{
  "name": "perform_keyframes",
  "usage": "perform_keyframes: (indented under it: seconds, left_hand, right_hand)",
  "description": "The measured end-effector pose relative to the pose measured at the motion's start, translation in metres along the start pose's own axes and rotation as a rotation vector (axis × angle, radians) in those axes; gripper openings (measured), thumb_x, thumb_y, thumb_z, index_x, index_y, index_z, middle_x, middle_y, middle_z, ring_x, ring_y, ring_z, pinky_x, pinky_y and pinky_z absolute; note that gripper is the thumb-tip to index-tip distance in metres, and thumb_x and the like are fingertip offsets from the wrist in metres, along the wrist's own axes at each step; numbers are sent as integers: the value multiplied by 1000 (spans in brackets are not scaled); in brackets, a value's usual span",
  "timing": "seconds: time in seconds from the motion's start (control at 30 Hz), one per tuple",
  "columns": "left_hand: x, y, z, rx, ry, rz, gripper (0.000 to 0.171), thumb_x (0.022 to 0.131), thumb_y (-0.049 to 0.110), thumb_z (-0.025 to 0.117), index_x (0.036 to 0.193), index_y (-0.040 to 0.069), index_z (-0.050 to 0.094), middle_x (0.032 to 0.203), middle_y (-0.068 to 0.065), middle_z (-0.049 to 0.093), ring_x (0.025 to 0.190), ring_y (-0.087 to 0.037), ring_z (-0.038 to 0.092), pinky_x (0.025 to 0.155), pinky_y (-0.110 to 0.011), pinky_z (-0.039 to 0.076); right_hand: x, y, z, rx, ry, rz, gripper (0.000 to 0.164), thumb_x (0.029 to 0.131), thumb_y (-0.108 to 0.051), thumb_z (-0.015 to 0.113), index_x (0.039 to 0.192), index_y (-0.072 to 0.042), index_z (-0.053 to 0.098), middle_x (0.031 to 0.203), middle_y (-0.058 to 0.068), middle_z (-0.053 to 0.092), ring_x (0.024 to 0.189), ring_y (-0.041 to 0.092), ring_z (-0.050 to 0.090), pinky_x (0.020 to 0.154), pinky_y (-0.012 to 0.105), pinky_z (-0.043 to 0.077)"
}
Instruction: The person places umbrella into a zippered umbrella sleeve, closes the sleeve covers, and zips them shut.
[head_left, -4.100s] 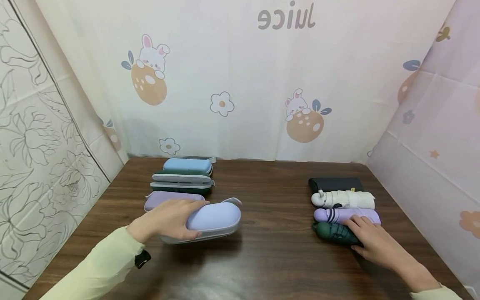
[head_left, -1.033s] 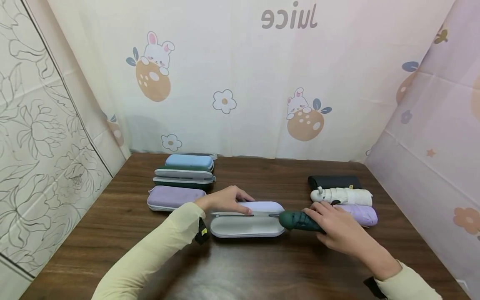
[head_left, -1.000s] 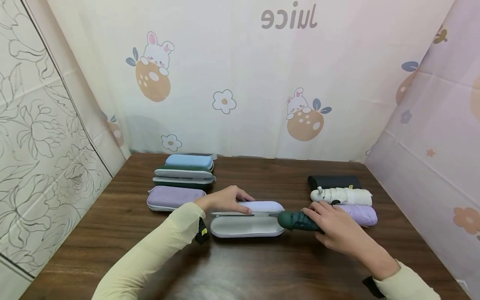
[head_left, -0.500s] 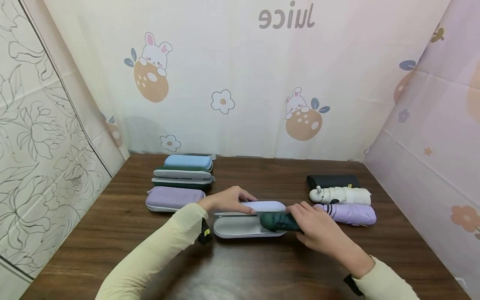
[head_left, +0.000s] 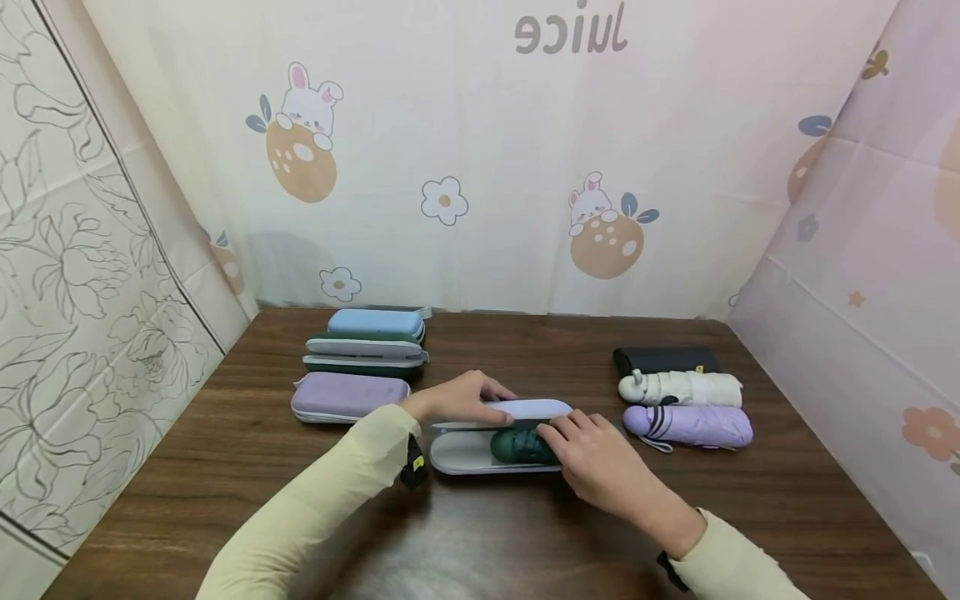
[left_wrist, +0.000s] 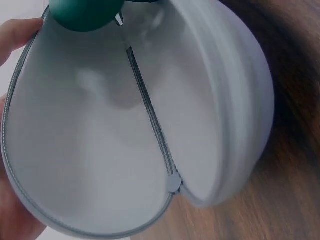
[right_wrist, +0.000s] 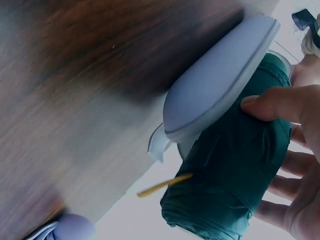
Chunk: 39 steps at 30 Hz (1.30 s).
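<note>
A pale lavender zip case (head_left: 468, 462) lies unzipped at the middle of the table, its grey-lined inside facing the person. My left hand (head_left: 461, 400) grips its raised lid (head_left: 536, 409) from behind. A folded dark green umbrella (head_left: 517, 446) is held by my right hand (head_left: 603, 458), its rounded handle end inside the case. In the left wrist view the green handle end (left_wrist: 87, 12) shows above the grey lining (left_wrist: 85, 135). In the right wrist view the umbrella (right_wrist: 220, 175) is between thumb and fingers, its near end sticking out past the case's end (right_wrist: 210, 85).
Left of the case lie a purple case (head_left: 348, 396), a partly opened green case (head_left: 366, 348) and a blue case (head_left: 375, 322). To the right are folded umbrellas: purple (head_left: 690, 426) and white (head_left: 686, 389), with a black pouch-like item (head_left: 663, 361) behind.
Earlier my left hand carried the case over from the left and put it down. My right hand has lifted the green umbrella from beside the purple one and moved it left into the case.
</note>
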<state>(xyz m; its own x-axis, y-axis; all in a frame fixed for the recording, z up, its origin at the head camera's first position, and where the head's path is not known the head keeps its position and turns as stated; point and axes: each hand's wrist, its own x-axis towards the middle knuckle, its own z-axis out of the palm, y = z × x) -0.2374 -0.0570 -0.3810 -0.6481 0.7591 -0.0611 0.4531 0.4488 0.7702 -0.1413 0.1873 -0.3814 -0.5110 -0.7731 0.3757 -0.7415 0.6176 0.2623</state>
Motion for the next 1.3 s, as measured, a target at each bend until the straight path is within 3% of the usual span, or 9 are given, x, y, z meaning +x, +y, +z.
perform_keyframes:
  seconds: [0.17, 0.4, 0.7, 1.0, 1.3]
  left_hand:
    - [1, -2, 1, -12, -1, -4, 41, 88, 29, 66, 124, 8, 64, 115, 0, 66, 96, -7, 59, 82, -24, 48]
    - [1, -3, 1, -20, 3, -21, 40, 89, 28, 65, 124, 9, 64, 113, 0, 66, 94, -6, 60, 81, -25, 49]
    - [3, -2, 4, -22, 10, -24, 39, 91, 28, 64, 125, 9, 63, 116, 0, 65, 97, -5, 59, 85, -24, 47]
    - [4, 4, 4, -14, -2, -3, 40, 90, 29, 66, 124, 9, 64, 115, 1, 66, 98, -4, 59, 85, -24, 46]
    - [5, 8, 2, 18, -11, 25, 41, 89, 30, 67, 124, 9, 64, 117, 0, 65, 100, -3, 58, 86, -22, 46]
  right_hand:
    - [7, -7, 7, -30, 60, -56, 42, 69, -8, 75, 109, -3, 64, 97, 12, 63, 89, 30, 60, 70, 42, 52]
    - [17, -17, 10, -68, 52, -118, 33, 78, -6, 61, 111, -1, 64, 99, 15, 63, 90, 31, 61, 78, 43, 51]
    - [32, -30, 14, -130, 20, -151, 41, 76, -11, 76, 114, -3, 64, 105, 15, 65, 91, 27, 63, 78, 38, 52]
    - [33, -32, 23, -71, -1, -127, 39, 77, -6, 74, 114, -3, 63, 102, 13, 64, 90, 25, 63, 77, 35, 53]
    - [32, -30, 31, 2, 10, -109, 43, 74, -6, 77, 114, -3, 63, 103, 10, 64, 88, 22, 63, 62, 31, 53]
